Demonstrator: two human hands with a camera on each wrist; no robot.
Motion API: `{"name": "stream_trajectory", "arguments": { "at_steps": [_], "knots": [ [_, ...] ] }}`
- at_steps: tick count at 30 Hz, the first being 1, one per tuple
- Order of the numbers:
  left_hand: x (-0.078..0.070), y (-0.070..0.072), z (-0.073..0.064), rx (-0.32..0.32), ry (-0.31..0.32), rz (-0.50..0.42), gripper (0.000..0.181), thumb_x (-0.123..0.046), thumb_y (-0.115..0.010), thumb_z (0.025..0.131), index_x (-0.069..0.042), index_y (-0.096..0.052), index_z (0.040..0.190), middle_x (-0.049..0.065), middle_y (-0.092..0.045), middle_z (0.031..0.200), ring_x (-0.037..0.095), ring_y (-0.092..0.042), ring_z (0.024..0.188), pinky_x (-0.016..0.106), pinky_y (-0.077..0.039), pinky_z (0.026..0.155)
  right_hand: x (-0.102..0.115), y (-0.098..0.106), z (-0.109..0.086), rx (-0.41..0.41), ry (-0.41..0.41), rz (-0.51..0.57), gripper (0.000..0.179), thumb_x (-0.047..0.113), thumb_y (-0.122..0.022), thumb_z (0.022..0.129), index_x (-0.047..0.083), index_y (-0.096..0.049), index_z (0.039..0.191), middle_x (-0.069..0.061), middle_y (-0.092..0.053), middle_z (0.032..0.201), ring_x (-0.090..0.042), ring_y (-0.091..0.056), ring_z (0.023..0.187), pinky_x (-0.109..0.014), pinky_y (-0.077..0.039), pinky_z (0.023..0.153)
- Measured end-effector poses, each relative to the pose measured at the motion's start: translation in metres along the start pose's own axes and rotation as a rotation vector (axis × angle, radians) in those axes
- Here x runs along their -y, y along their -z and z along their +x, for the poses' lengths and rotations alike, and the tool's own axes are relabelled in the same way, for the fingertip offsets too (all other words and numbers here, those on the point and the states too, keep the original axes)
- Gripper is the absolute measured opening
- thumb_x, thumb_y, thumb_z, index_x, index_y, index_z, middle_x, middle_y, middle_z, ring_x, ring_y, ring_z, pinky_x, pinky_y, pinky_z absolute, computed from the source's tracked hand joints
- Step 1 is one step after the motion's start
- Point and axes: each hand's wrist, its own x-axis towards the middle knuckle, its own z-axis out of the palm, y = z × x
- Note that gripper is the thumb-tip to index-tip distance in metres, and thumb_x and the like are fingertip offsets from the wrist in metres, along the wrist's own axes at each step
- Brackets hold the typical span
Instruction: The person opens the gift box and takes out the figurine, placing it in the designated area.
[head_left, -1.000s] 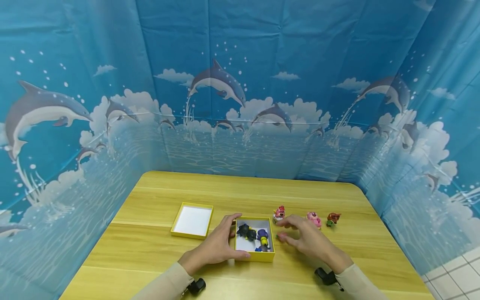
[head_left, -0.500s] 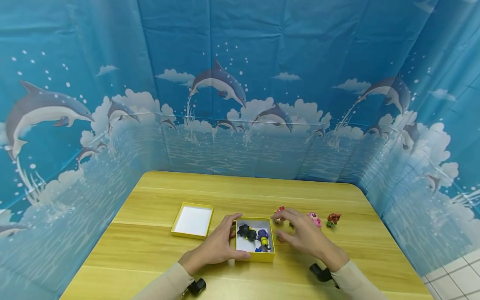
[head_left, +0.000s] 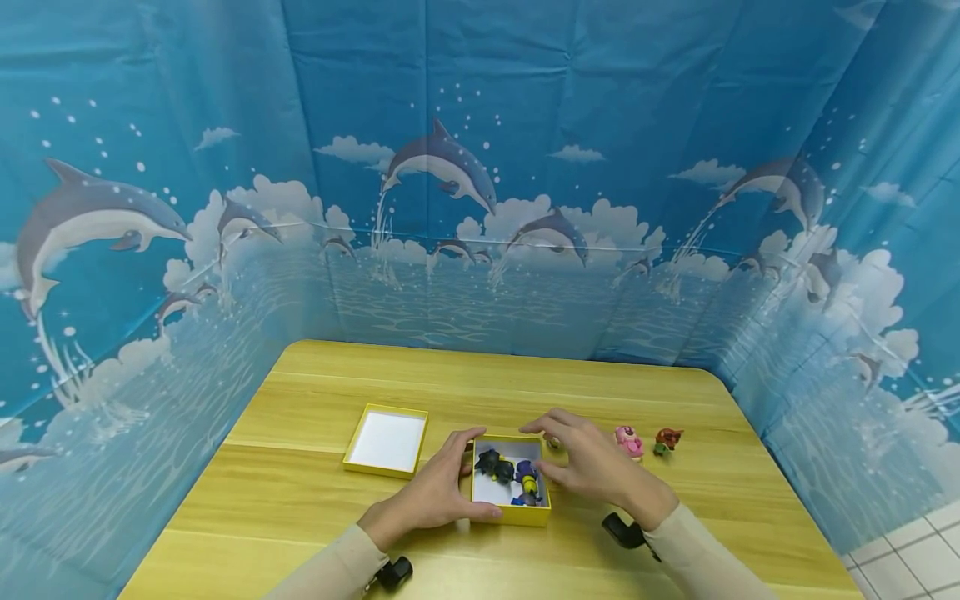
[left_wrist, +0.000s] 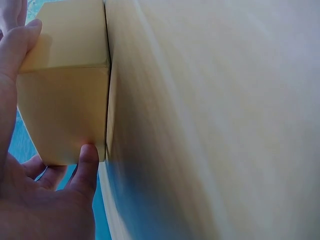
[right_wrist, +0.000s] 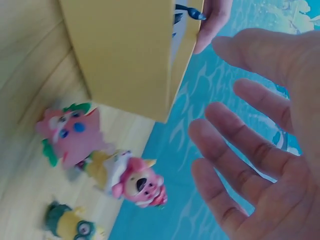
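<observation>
My left hand grips a yellow open-topped box by its left end, thumb on the near wall and fingers at the far side. In it lie black toy figures and a purple-and-yellow toy figure. My right hand hovers at the right rim with fingers spread, nothing in them. Beside the box, the right wrist view shows a pink star-shaped figure, a pink bear figure and a yellow-and-green one-eyed figure; in the head view my right hand mostly covers these.
A yellow box lid with a white inside lies left of the box. Right of my right hand stand a pink figure and a red-brown and green figure. A dolphin-print curtain borders the wooden table.
My right hand has moved left to the box's right rim, its fingertips now over the edge. It now hides the figures beside the box. My left hand and the box stay in place.
</observation>
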Motion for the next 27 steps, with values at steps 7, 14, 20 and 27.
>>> {"name": "stream_trajectory", "arguments": {
  "at_steps": [7, 14, 20, 27],
  "knots": [
    [-0.001, 0.000, 0.000, 0.004, 0.002, -0.002, 0.125, -0.061, -0.097, 0.093, -0.020, -0.024, 0.186, 0.011, -0.033, 0.188, 0.038, -0.062, 0.159, 0.051, -0.057, 0.129, 0.009, 0.002, 0.012, 0.093, 0.000, -0.018, 0.050, 0.026, -0.092, 0.104, 0.019, -0.075, 0.150, -0.002, -0.078, 0.138, -0.025, -0.080, 0.112, -0.036, -0.068, 0.088],
    [0.001, 0.000, 0.001, 0.013, 0.005, -0.007, 0.124, -0.060, -0.097, 0.094, -0.020, -0.024, 0.186, 0.010, -0.033, 0.188, 0.034, -0.060, 0.161, 0.052, -0.057, 0.129, 0.017, -0.003, 0.023, 0.156, 0.021, -0.010, 0.051, 0.030, -0.094, 0.103, 0.017, -0.077, 0.149, -0.004, -0.078, 0.141, -0.026, -0.081, 0.115, -0.042, -0.070, 0.093],
    [0.002, 0.001, 0.001, 0.012, 0.001, -0.017, 0.124, -0.059, -0.096, 0.095, -0.019, -0.023, 0.186, 0.008, -0.033, 0.189, 0.031, -0.058, 0.163, 0.050, -0.057, 0.129, 0.020, -0.010, 0.033, 0.207, 0.045, 0.004, 0.052, 0.030, -0.095, 0.102, 0.015, -0.079, 0.149, -0.007, -0.080, 0.139, -0.025, -0.082, 0.113, -0.039, -0.070, 0.090],
    [0.001, 0.001, -0.001, 0.013, -0.006, -0.052, 0.124, -0.056, -0.098, 0.094, -0.018, -0.023, 0.186, 0.008, -0.033, 0.188, 0.032, -0.054, 0.166, 0.049, -0.055, 0.131, 0.022, -0.020, 0.045, 0.283, 0.030, 0.021, 0.058, 0.028, -0.096, 0.100, 0.019, -0.077, 0.154, -0.004, -0.080, 0.130, -0.017, -0.076, 0.100, -0.026, -0.061, 0.080]
  ]
}}
